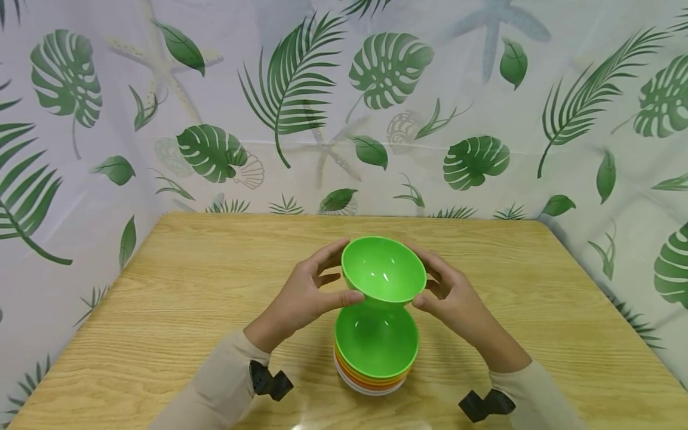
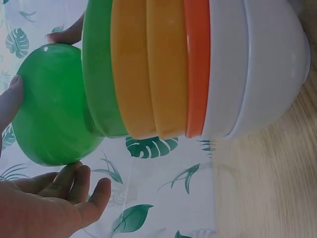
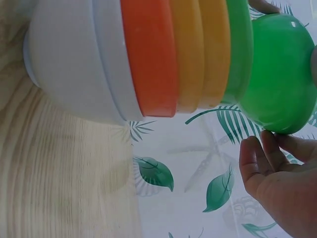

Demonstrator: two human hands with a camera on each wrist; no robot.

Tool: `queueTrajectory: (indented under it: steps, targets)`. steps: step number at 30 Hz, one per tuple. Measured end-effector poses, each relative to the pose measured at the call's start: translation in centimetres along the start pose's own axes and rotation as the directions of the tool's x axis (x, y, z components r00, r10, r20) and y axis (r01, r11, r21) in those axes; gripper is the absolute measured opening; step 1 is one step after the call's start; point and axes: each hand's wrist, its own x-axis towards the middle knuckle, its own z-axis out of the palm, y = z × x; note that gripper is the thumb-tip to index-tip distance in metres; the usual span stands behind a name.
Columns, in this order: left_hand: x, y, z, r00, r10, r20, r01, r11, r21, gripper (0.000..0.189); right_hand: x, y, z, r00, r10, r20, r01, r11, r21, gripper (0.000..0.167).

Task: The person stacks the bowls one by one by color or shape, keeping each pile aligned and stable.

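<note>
Both hands hold a bright green bowl [image 1: 383, 269], tilted, just above a stack of nested bowls. My left hand [image 1: 309, 292] grips its left side, thumb at the near rim and fingers around the far side. On the opposite side my right hand [image 1: 457, 301] grips it in the same way, its thumb near the front rim. The top bowl of the stack is another green bowl [image 1: 376, 343]. Below it, in the left wrist view, come two yellow-orange bowls [image 2: 130, 69], a red-orange bowl [image 2: 198, 69] and white bowls [image 2: 267, 69] at the bottom.
The stack stands on a wood-grain table [image 1: 215, 269], towards its near edge. Behind and at both sides hangs a white cloth [image 1: 322, 179] printed with green leaves. Dark devices [image 1: 269, 381] are strapped to both wrists over light sleeves.
</note>
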Motion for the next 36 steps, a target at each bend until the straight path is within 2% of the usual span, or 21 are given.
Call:
queueTrajectory:
  steps: [6, 12, 18, 36]
  targets:
    - [-0.8, 0.1, 0.2, 0.999, 0.011, 0.048, -0.013, 1.000, 0.025, 0.080, -0.8, -0.5, 0.2, 0.998, -0.057, 0.009, 0.058, 0.998, -0.002, 0.078]
    - [-1.8, 0.3, 0.2, 0.998, -0.019, 0.058, 0.015, 0.997, 0.070, 0.079, -1.5, -0.6, 0.5, 0.994, -0.102, 0.042, 0.104, 0.994, -0.037, 0.081]
    - [-2.7, 0.4, 0.4, 0.996, -0.028, 0.081, 0.017, 0.990, 0.143, 0.084, -2.3, -0.3, 0.7, 0.993, -0.097, 0.066, 0.103, 0.991, -0.087, 0.081]
    - [-4.5, -0.9, 1.1, 0.994, -0.035, 0.106, 0.019, 0.989, 0.147, 0.088, -4.2, 0.3, 1.9, 0.998, -0.030, 0.064, 0.041, 0.983, -0.181, 0.088]
